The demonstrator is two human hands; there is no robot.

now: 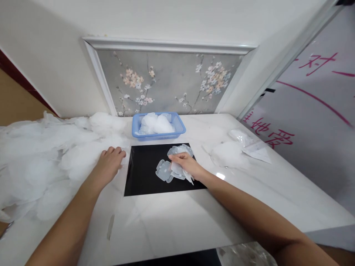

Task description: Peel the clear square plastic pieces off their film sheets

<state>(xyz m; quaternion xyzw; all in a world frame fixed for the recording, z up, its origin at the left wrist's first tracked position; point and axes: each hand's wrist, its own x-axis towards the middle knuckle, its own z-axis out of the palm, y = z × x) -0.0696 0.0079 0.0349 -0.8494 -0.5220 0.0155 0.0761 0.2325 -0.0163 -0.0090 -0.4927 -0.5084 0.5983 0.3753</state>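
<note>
— Now, where is the thin clear plastic blister piece (177,171), and how is it held?
— Over the black square mat (144,183). The right hand (188,164) has its fingers pinched on the piece's edge. The left hand (111,160) lies flat, fingers together, holding nothing, touching the white film heap (41,162).
— Handling?
— Likely light, flexible and slippery; grip at the rim.
— Count?
— About three clear pieces on the mat, one blue plastic basket (181,130)

The right hand (184,162) rests on a mat (144,181) lying on the worktop (166,218), with thin pieces (165,170) in its grasp and just left of it. Behind that hand stands a basket (177,133) holding a wad (155,123). The left hand (111,162) lies left of the mat, touching a heap (41,166) that spreads further left. Right of the right hand sits a small pile (229,153).
</note>
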